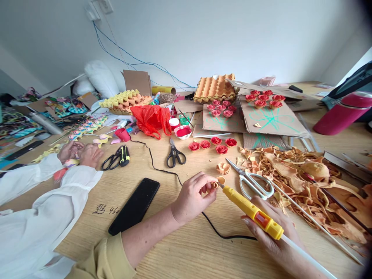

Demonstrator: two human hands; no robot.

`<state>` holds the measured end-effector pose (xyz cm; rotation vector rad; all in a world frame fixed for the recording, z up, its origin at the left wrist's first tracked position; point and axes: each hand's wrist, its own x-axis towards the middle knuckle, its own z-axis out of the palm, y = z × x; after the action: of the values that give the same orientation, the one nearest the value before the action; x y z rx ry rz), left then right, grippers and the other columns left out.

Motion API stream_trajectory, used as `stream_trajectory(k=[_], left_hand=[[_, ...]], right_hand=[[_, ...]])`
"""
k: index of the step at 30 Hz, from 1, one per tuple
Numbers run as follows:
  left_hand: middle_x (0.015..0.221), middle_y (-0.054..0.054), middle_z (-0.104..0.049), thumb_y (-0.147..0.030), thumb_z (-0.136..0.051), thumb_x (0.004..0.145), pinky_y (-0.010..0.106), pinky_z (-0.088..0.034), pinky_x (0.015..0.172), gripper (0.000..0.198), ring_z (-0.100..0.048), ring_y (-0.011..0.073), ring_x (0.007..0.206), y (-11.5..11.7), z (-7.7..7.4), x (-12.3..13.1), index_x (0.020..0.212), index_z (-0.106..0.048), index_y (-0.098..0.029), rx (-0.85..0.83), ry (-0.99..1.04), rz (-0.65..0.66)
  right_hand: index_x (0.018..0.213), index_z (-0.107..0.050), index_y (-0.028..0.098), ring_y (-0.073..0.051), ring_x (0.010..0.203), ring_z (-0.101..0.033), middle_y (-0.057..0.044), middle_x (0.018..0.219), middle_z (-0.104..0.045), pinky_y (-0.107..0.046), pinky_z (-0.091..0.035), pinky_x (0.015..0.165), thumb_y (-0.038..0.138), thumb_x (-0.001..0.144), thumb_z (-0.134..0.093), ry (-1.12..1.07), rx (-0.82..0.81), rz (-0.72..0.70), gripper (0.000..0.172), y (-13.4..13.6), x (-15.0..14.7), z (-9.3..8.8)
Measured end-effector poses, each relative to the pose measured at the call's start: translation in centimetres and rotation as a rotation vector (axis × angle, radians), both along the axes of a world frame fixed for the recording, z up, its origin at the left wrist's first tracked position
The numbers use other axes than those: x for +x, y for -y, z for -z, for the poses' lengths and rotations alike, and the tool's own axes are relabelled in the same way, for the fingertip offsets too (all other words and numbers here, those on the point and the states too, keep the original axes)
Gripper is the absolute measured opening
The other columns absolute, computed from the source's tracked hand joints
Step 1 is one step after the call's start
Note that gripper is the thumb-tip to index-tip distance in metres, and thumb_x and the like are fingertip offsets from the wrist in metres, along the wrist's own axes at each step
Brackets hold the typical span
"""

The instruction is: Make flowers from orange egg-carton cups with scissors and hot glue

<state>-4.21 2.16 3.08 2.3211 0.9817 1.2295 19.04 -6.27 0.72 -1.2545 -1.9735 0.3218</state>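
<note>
My left hand (pixel 195 195) pinches a small tan egg-carton piece (pixel 218 182) just above the wooden table (pixel 186 248). My right hand (pixel 274 236) grips a yellow glue gun (pixel 252 211) whose nozzle touches that piece; a white glue stick pokes out of its back. An unpainted carton rose (pixel 223 167) lies just beyond, and white-handled scissors (pixel 252 181) lie to the right of it. A black cord runs from the gun across the table.
Another person's white-sleeved hands (pixel 80 154) work at the left. A black phone (pixel 135 205), black scissors (pixel 174 155), red painted roses (pixel 212 144), a red bag (pixel 151 119), egg trays (pixel 214 88), cardboard sheets (pixel 271 116), a carton-scrap heap (pixel 302 178) and a pink bottle (pixel 343 112) crowd the table.
</note>
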Motion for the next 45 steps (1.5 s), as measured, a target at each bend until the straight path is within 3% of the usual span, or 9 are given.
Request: stream_trajectory(k=[6, 14, 22, 27, 36, 39, 45], left_hand=[[0.074, -0.002, -0.058, -0.006, -0.064, 0.084, 0.019, -0.047, 0.056, 0.019, -0.053, 0.0084, 0.06, 0.1, 0.0, -0.1, 0.099, -0.064, -0.019, -0.012, 0.002, 0.001], [0.075, -0.002, -0.059, -0.005, -0.064, 0.083, 0.019, -0.048, 0.056, 0.022, -0.054, 0.0088, 0.06, 0.2, 0.1, 0.0, 0.1, -0.064, -0.019, -0.018, 0.012, -0.002], [0.073, -0.003, -0.058, -0.005, -0.064, 0.083, 0.018, -0.047, 0.056, 0.02, -0.053, 0.0083, 0.06, 0.1, 0.2, -0.1, 0.098, -0.063, -0.019, 0.002, -0.001, -0.004], [0.073, -0.002, -0.059, -0.006, -0.064, 0.084, 0.019, -0.047, 0.056, 0.02, -0.054, 0.0086, 0.06, 0.1, 0.1, -0.1, 0.099, -0.064, -0.019, -0.001, -0.005, -0.009], [0.074, -0.002, -0.059, -0.007, -0.063, 0.084, 0.018, -0.047, 0.055, 0.018, -0.054, 0.0085, 0.06, 0.1, 0.1, 0.0, 0.097, -0.062, -0.019, -0.005, 0.005, -0.017], [0.074, -0.002, -0.06, -0.008, -0.063, 0.085, 0.018, -0.047, 0.054, 0.016, -0.055, 0.0086, 0.06, 0.1, 0.1, 0.0, 0.097, -0.062, -0.02, -0.001, 0.006, -0.023], [0.073, -0.002, -0.06, -0.008, -0.062, 0.085, 0.018, -0.047, 0.055, 0.017, -0.055, 0.0087, 0.06, 0.1, 0.0, 0.0, 0.097, -0.064, -0.019, 0.005, 0.012, -0.043]], right_hand=[[0.081, -0.061, 0.027, -0.019, 0.067, -0.067, -0.001, 0.078, -0.067, -0.027, -0.053, 0.058, 0.033, 0.094, -0.058, -0.04, -0.052, 0.036, 0.015, 0.0, 0.1, 0.0], [0.075, -0.059, 0.028, -0.02, 0.06, -0.064, 0.0, 0.066, -0.063, -0.029, -0.053, 0.054, 0.037, 0.095, -0.056, -0.126, -0.101, 0.023, 0.022, 0.0, -0.5, -0.8], [0.079, -0.067, 0.029, -0.022, 0.066, -0.065, -0.002, 0.068, -0.065, -0.031, -0.052, 0.057, 0.05, 0.092, -0.06, -0.133, -0.107, 0.125, 0.026, 0.1, -0.2, 0.2], [0.079, -0.067, 0.029, -0.023, 0.069, -0.066, -0.002, 0.069, -0.066, -0.031, -0.052, 0.06, 0.046, 0.092, -0.06, -0.11, -0.103, 0.093, 0.023, 0.1, -0.1, 0.3], [0.074, -0.064, 0.029, -0.021, 0.058, -0.063, 0.0, 0.062, -0.063, -0.03, -0.053, 0.053, 0.04, 0.092, -0.06, -0.126, -0.13, 0.085, 0.022, 0.0, -0.5, -1.5], [0.075, -0.066, 0.027, -0.02, 0.056, -0.063, -0.001, 0.063, -0.066, -0.029, -0.054, 0.052, 0.043, 0.092, -0.06, -0.133, -0.141, 0.091, 0.025, -0.2, -0.4, -1.1], [0.096, -0.074, 0.021, -0.024, 0.074, -0.072, -0.007, 0.084, -0.077, -0.033, -0.061, 0.067, 0.058, 0.091, -0.059, -0.247, -0.316, 0.159, 0.041, 0.1, 0.0, 0.8]])
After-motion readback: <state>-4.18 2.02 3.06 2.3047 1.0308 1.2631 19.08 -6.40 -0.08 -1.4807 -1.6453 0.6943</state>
